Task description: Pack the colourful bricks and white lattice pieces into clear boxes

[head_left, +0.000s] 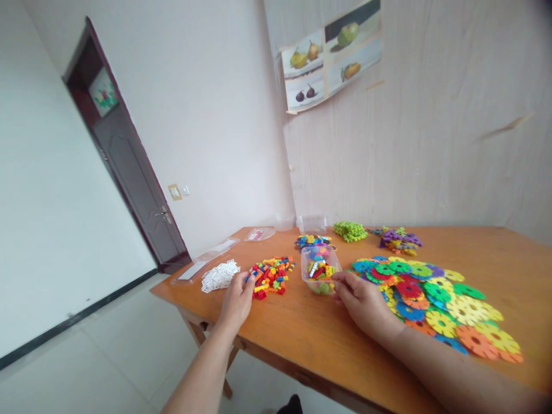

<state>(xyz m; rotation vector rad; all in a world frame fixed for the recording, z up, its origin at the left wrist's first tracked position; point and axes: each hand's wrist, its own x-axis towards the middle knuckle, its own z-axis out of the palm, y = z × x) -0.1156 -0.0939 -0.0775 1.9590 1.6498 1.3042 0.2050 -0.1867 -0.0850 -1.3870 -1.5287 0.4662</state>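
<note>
A pile of small coloured building bricks (272, 276) lies on the table, mostly red, orange, yellow and blue. My left hand (238, 298) is at the pile's left edge, fingers curled in, with a small dark blue brick showing at the fingertips. To the right of the pile stands a clear plastic box (305, 277) holding a mix of bricks and other coloured pieces. My right hand (360, 302) is closed in a pinch at the box's right rim; its fingertips partly cover that side. Beside this hand spreads a heap of notched plastic discs (440, 310).
White plastic pieces (219, 276) form a heap left of the bricks. Behind the box are blue and yellow pieces (313, 240), green pieces (350, 231) and purple pieces (400, 238). Clear lids (259, 234) and another clear box (313, 223) sit toward the wall.
</note>
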